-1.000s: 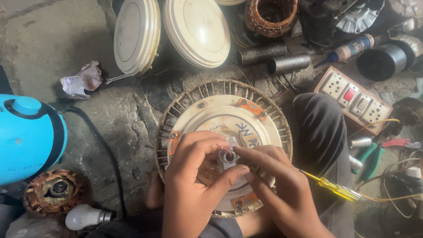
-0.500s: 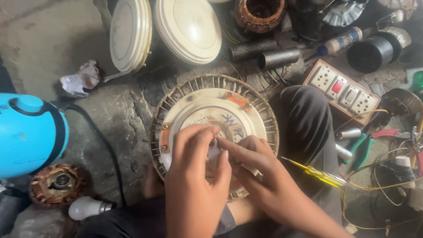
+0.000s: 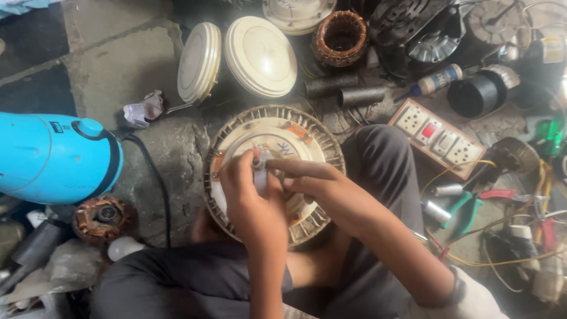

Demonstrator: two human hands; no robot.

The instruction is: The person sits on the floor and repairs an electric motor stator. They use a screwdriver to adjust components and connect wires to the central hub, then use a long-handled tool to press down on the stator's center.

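A round ceiling-fan motor (image 3: 307,127) with a cream face and a finned metal rim lies on the stone floor between my legs. At its middle stands a small grey metal part (image 3: 260,168) on the shaft. My left hand (image 3: 248,198) is wrapped around that part from below, fingers curled over it. My right hand (image 3: 316,180) reaches in from the right, and its thumb and forefinger pinch the top of the same part. Most of the part and the motor's hub is hidden under my fingers.
A blue appliance (image 3: 56,156) with a black cord lies at the left. Two cream fan covers (image 3: 260,56) and a copper winding (image 3: 339,35) lie behind the motor. A socket board (image 3: 440,139), pliers (image 3: 466,207) and loose wires crowd the right. A rusty rotor (image 3: 103,215) and a bulb (image 3: 124,248) are near my left knee.
Both hands have moved up from the motor's near edge to its middle while keeping hold of the small metal part. The yellow screwdriver by my right wrist is out of sight.
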